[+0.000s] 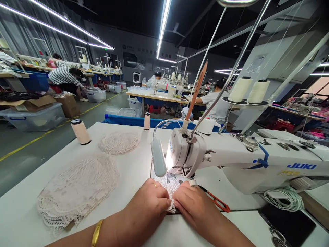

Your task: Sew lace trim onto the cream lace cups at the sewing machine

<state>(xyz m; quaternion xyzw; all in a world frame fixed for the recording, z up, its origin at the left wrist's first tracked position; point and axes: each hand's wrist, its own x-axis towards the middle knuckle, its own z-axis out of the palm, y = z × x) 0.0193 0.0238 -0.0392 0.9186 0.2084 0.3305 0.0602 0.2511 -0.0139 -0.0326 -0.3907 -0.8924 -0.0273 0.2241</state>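
Arms: both forearms bare up to the lower edge of the frame; no sleeve shows on either.
Left wrist: a plain gold-coloured bangle (97,233), smooth and band-shaped, sitting close around the wrist.
Left hand (150,202): a thin gold-coloured ring (155,185) on one finger; only a small part of it shows.
Right hand (195,206): no ring or band shows on the visible back of the hand.
Right wrist: bare, no watch or bracelet in view.
Gloves: neither hand wears any; fingers are uncovered.
Nails: too small and turned away to tell their finish.
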